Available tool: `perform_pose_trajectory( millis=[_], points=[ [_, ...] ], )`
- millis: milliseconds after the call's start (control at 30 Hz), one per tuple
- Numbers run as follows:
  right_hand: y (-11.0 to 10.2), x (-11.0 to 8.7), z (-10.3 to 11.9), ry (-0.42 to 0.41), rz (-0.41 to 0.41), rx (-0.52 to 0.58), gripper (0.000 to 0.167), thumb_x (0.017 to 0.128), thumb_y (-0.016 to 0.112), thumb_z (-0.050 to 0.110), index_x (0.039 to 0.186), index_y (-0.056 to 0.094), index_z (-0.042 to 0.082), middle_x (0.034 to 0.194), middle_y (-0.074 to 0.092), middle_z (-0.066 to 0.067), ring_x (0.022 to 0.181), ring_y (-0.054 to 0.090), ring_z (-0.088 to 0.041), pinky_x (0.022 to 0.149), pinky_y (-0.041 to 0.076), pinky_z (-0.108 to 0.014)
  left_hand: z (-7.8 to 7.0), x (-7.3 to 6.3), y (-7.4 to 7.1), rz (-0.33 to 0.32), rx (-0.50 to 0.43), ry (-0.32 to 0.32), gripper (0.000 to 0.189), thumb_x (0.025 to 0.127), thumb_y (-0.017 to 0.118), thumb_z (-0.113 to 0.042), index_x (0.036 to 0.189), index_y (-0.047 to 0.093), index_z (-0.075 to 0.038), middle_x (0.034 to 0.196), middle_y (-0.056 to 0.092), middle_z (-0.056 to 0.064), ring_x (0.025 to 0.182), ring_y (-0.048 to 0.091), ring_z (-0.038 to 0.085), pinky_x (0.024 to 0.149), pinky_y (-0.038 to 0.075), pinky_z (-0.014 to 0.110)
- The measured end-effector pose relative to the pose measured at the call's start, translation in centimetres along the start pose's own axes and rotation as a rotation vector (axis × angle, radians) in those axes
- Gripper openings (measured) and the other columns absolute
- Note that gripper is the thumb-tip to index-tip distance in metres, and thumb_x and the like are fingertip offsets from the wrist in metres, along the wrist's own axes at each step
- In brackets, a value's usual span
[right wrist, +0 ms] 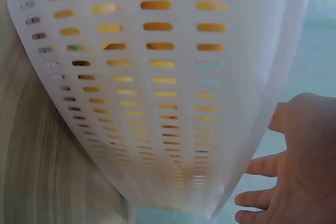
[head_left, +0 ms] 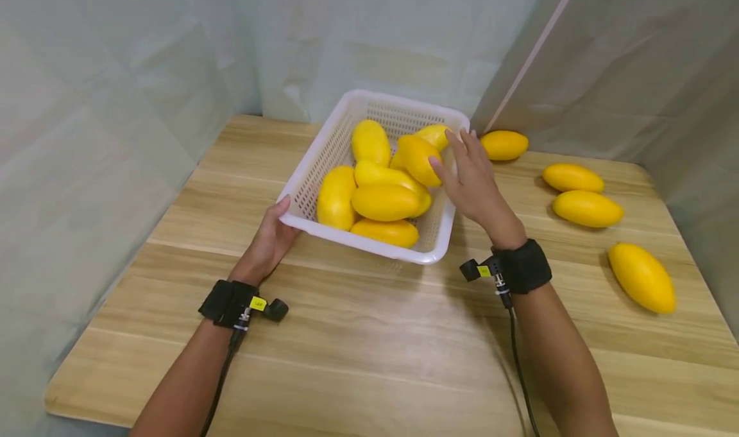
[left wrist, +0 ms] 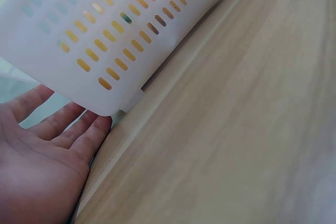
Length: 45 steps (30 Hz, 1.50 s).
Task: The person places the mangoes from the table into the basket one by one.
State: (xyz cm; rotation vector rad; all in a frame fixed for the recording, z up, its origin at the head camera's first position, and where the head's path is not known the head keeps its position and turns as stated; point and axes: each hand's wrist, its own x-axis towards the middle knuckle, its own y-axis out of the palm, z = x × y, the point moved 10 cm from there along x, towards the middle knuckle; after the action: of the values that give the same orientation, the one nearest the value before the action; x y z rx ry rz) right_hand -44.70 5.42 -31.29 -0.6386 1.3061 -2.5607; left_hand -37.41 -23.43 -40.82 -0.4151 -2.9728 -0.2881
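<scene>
A white perforated plastic basket (head_left: 441, 231) sits at the back middle of the table, with several yellow mangoes (head_left: 385, 202) piled inside. My left hand (head_left: 268, 241) grips its near left corner, thumb on the rim. In the left wrist view the fingers (left wrist: 79, 124) of that hand reach behind the corner from outside. Over the basket's right rim is my right hand (head_left: 475, 183), its fingers spread and fairly straight. Its thumb and fingertips overlap the uppermost mango (head_left: 419, 160) in the head view. The right wrist view shows this hand (right wrist: 310, 166) beside the rim.
Right of the basket, several loose mangoes lie on the wooden table (head_left: 369, 353): one at the back (head_left: 504, 145), a close pair (head_left: 587, 208), and one nearer me (head_left: 642, 278). Pale curtains (head_left: 398, 39) hang behind and at both sides. A cable runs from each wrist strap.
</scene>
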Motion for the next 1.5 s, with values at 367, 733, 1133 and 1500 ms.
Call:
perform_pose_trajectory(
  millis=[367,733,1133,1500],
  points=[
    [-1.2,-0.1,-1.3,0.038,0.022,0.066,0.062,0.095,0.033,0.046,0.145,0.016,0.014,0.148,0.003,-0.012,0.132,-0.006,-0.022,0.1,-0.002,-0.05,-0.4,-0.1,0.0,0.016,-0.037,0.015,0.054,0.094,0.03,-0.046,0.144,0.023,-0.027,0.146,0.019,0.0,0.129,0.021,0.019,0.102,0.015,0.04],
    [-1.6,-0.1,-4.5,0.133,0.032,0.086,0.063,0.094,0.034,0.046,0.146,0.015,0.015,0.148,0.003,-0.011,0.132,-0.003,-0.022,0.101,0.005,-0.051,-0.3,-0.3,-0.2,0.0,-0.018,0.01,0.054,0.094,0.029,-0.046,0.144,0.023,-0.026,0.146,0.019,0.001,0.129,0.021,0.021,0.102,0.016,0.039],
    [-1.6,0.1,-6.9,0.193,0.038,0.047,0.067,0.092,0.034,0.051,0.146,0.011,0.019,0.148,-0.001,-0.012,0.132,-0.008,-0.024,0.099,0.002,-0.054,-0.7,-0.4,-0.1,0.009,-0.036,0.014,0.054,0.094,0.03,-0.046,0.144,0.023,-0.026,0.146,0.019,0.001,0.129,0.021,0.022,0.102,0.015,0.041],
    [-1.6,0.2,-9.8,0.226,0.002,0.053,0.07,0.092,0.039,0.049,0.146,0.009,0.015,0.147,-0.004,-0.018,0.131,-0.006,-0.028,0.1,0.004,-0.054,-0.3,-0.4,-0.3,-0.003,-0.019,0.015,0.052,0.095,0.027,-0.045,0.144,0.023,-0.027,0.146,0.019,0.0,0.129,0.021,0.021,0.102,0.016,0.04]
  ],
)
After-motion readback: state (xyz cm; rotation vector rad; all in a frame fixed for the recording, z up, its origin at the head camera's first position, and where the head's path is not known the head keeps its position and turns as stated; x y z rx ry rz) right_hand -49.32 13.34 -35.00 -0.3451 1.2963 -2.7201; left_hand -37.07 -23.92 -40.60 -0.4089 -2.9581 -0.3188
